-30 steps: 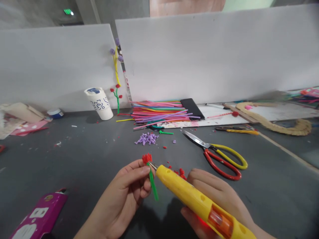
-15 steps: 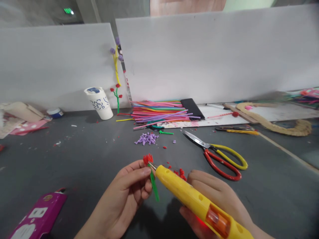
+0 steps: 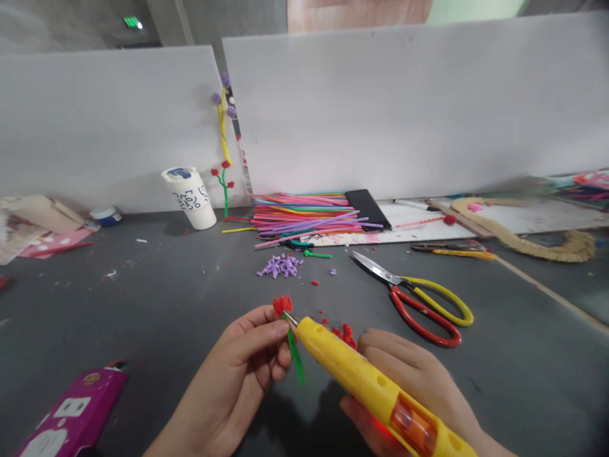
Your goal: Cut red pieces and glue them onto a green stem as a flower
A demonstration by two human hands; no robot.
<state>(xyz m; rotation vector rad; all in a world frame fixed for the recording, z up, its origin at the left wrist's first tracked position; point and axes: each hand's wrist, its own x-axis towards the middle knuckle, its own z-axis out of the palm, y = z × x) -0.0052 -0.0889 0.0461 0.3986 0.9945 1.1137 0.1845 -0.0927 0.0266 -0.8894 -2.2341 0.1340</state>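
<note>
My left hand pinches a small flower between thumb and fingers. The flower has a red tufted head and a green stem slanting down. My right hand is wrapped round a yellow hot glue gun, with a red glow near its grip. Its metal nozzle points at the base of the red head, at or very near contact. Short red pieces lie on the table behind the glue gun. Beyond them is a heap of short purple pieces, with a green stem piece close by.
Scissors lie open at right. Behind are a bundle of coloured stems, a black phone and a white cup. A purple box lies at near left. White boards stand along the back.
Almost nothing differs. The glue gun's rear end and my right hand have shifted very slightly left; the nozzle stays at the flower's base.
</note>
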